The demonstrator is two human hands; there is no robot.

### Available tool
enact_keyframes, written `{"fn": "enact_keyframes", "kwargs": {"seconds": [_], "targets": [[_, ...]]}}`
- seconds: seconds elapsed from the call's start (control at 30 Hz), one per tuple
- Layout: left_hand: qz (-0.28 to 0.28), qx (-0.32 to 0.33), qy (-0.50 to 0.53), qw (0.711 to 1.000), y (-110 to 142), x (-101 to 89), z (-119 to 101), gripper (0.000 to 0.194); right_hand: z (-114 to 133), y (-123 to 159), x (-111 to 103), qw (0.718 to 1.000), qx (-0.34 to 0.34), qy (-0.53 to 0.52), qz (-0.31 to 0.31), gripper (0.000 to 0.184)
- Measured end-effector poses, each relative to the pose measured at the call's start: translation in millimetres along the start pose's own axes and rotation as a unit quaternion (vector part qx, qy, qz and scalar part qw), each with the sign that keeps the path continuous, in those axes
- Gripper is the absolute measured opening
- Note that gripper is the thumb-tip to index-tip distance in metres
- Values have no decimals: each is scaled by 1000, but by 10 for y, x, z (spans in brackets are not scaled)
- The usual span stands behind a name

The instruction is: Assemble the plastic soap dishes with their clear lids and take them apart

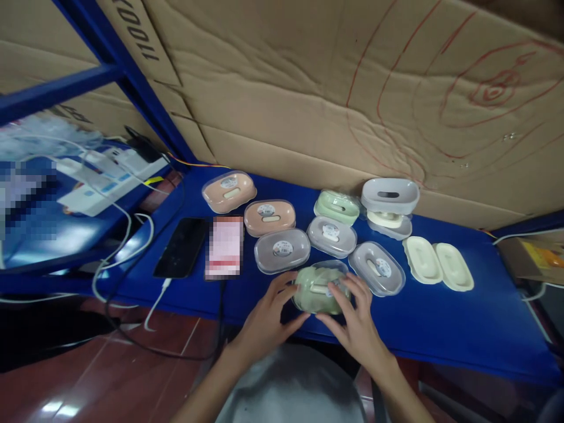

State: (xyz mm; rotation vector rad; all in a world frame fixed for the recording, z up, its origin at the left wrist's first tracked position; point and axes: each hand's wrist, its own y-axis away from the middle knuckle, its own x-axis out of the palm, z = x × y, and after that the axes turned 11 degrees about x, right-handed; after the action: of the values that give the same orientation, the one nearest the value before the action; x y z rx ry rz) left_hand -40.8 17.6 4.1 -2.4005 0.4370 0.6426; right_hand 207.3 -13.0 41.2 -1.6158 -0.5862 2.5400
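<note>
A green soap box (318,298) with a clear cover and a round label is between my two hands at the front edge of the blue table. My left hand (274,311) grips its left side, fingers curved along the rim and thumb at the near edge. On the other side, my right hand (356,310) has its fingers bent over the top right, near the label, with the thumb at the near edge. Just beyond it lie a covered grey soap box (282,251), a second grey soap box (332,236) and a third grey soap box (377,269).
Orange soap boxes (269,218) sit back left, near a black phone (181,247) and a lit phone (224,247). Behind are a green box (337,207) and a grey stack (390,197). Cream trays (423,260) lie right. Cables hang left; a cardboard wall (282,117) stands behind.
</note>
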Motion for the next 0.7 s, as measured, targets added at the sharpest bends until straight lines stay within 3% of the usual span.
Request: {"fn": "enact_keyframes", "kwargs": {"seconds": [0.2, 0.37, 0.47, 0.53, 0.6, 0.7], "targets": [[-48, 14, -8, 999, -26, 41, 1, 62, -93, -243, -73, 994, -75, -38, 69, 76], [-43, 32, -45, 998, -21, 49, -2, 60, -133, -95, -232, 994, -43, -38, 93, 67], [-24, 75, -108, 991, -15, 16, -63, 56, -147, -1, -265, 997, -26, -16, 76, 61], [-48, 81, -174, 980, -37, -31, -112, 52, -141, 22, -233, 999, -13, 2, 47, 58], [-76, 51, -243, 966, -93, -98, -135, 48, -127, 25, -170, 1000, -10, 16, 24, 56], [-66, 6, -291, 955, -232, -216, -85, 40, -120, 13, -72, 1000, -14, 21, 17, 54]]}}
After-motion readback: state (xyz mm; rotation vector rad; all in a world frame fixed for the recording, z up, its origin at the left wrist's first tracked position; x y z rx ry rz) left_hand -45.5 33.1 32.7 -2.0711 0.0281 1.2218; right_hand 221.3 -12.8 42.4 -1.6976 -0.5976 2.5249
